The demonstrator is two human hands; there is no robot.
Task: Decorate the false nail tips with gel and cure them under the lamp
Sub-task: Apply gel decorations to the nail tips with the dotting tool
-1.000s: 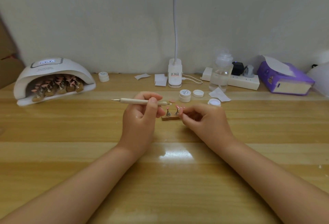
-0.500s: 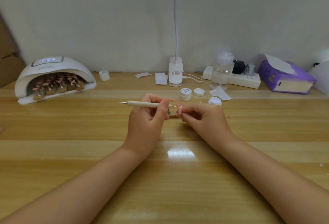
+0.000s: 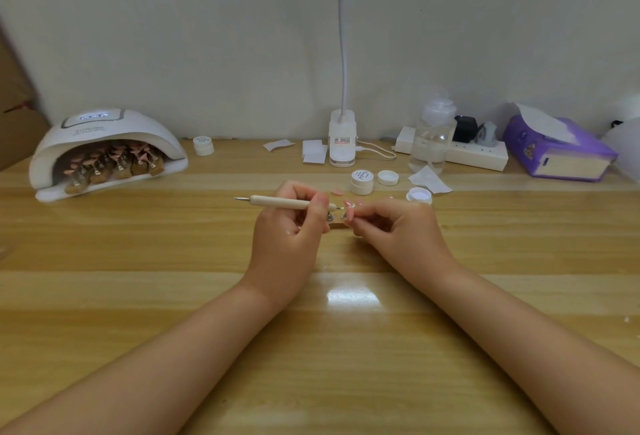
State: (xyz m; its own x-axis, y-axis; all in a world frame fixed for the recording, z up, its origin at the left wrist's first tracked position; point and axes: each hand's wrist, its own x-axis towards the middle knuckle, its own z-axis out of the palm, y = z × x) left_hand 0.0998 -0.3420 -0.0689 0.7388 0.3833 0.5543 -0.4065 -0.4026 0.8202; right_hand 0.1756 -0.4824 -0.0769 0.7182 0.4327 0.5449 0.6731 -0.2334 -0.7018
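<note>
My left hand (image 3: 289, 227) grips a cream dotting pen (image 3: 277, 201) held level, its right tip touching a pink nail tip (image 3: 349, 209). My right hand (image 3: 398, 230) pinches that nail tip where it sits on a small wooden stand (image 3: 334, 223) with metal pegs. One loose pink nail tip (image 3: 336, 192) lies just behind. An open gel pot (image 3: 419, 195) stands to the right, a closed one (image 3: 362, 181) and a lid (image 3: 388, 177) behind. The white curing lamp (image 3: 104, 144) at the far left holds several stands of pink tips.
A clip desk lamp (image 3: 342, 144) stands at the back centre with paper wipes (image 3: 313, 150) beside it. A clear bottle (image 3: 431, 137), a power strip (image 3: 478, 156) and a purple tissue box (image 3: 557, 154) line the back right. Another small pot (image 3: 203, 145) sits near the curing lamp.
My left hand and the pen have shifted right, bringing the pen tip onto the nail tip my right hand holds. The view has drifted slightly.
</note>
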